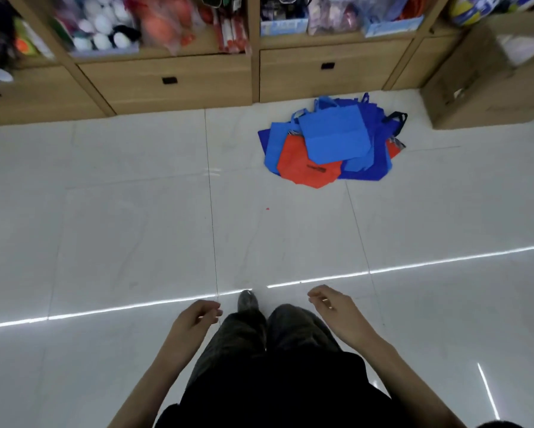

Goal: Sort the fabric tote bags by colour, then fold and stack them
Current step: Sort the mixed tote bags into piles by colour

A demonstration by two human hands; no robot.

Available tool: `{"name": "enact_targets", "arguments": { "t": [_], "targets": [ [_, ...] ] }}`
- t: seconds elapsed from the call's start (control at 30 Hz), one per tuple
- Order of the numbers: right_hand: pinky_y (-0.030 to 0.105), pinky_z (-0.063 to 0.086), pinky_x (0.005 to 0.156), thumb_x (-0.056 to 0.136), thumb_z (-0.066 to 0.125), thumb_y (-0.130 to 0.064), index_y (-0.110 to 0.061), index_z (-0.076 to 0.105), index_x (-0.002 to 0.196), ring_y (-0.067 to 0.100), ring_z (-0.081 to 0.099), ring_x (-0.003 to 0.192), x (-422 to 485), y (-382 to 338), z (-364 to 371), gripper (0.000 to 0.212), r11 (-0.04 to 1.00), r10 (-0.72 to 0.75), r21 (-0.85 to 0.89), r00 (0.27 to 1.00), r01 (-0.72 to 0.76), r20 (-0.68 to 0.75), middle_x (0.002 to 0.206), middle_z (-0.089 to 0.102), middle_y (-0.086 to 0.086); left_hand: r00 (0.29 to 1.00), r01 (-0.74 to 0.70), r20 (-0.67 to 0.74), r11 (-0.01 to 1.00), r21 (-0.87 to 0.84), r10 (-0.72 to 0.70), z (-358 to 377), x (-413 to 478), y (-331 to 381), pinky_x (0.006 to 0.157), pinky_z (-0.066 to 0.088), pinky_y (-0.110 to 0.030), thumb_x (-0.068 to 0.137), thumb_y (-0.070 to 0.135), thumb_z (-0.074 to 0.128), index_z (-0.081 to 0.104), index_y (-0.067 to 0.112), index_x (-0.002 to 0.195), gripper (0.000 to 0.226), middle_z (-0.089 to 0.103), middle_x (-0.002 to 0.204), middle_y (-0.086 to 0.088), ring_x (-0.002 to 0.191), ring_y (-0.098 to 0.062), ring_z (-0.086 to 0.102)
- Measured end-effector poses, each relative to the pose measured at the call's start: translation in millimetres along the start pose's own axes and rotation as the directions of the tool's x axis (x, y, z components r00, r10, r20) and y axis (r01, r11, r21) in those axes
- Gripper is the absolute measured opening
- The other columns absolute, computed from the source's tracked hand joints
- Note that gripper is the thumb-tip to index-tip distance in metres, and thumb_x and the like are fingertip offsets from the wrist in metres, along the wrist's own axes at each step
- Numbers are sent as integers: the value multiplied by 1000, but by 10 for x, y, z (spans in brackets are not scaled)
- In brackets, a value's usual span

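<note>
Both the left hand and right hand hang loosely curled, holding nothing, well apart from the mixed bags heaped on the floor by the drawers, so crouch close and lift the top light-blue one first.

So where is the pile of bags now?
In the head view, the pile of bags lies on the floor right of centre, before the wooden drawers and left of the cardboard box.
</note>
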State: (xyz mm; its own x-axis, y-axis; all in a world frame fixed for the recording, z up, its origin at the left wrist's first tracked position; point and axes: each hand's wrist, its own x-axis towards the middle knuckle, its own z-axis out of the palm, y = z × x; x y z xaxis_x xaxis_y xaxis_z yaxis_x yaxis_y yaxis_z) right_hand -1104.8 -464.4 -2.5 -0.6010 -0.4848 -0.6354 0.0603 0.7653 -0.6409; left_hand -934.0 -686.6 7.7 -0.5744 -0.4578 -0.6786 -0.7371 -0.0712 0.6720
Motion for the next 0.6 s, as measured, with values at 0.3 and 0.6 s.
{"name": "enact_targets", "arguments": {
  "t": [0.3, 0.6],
  "targets": [
    [20, 45, 79, 97, 49, -19, -22, 62, 103, 12, 62, 94, 1685, -769, -1091, 14, 996, 92, -10, 993, -93, -77, 102, 67, -3, 980, -134, 163, 984, 114, 114, -453, 2152, 2147, 76, 42, -15, 96, 13, 47, 62, 23, 97, 17, 68, 99, 7, 95, -7, 64],
    [16, 44, 79, 96, 48, -12, -9, 62, 109, 16, 60, 91, 3999, -2569, -2076, 19, 993, -117, -24, 993, 117, -30, 102, 66, 2, 1000, 1, 25, 997, 78, -3, -1234, 3460, 3254, 80, 46, -26, 90, 12, 58, 66, 21, 84, 13, 71, 89, 2, 92, -18, 65]
  ]
}}
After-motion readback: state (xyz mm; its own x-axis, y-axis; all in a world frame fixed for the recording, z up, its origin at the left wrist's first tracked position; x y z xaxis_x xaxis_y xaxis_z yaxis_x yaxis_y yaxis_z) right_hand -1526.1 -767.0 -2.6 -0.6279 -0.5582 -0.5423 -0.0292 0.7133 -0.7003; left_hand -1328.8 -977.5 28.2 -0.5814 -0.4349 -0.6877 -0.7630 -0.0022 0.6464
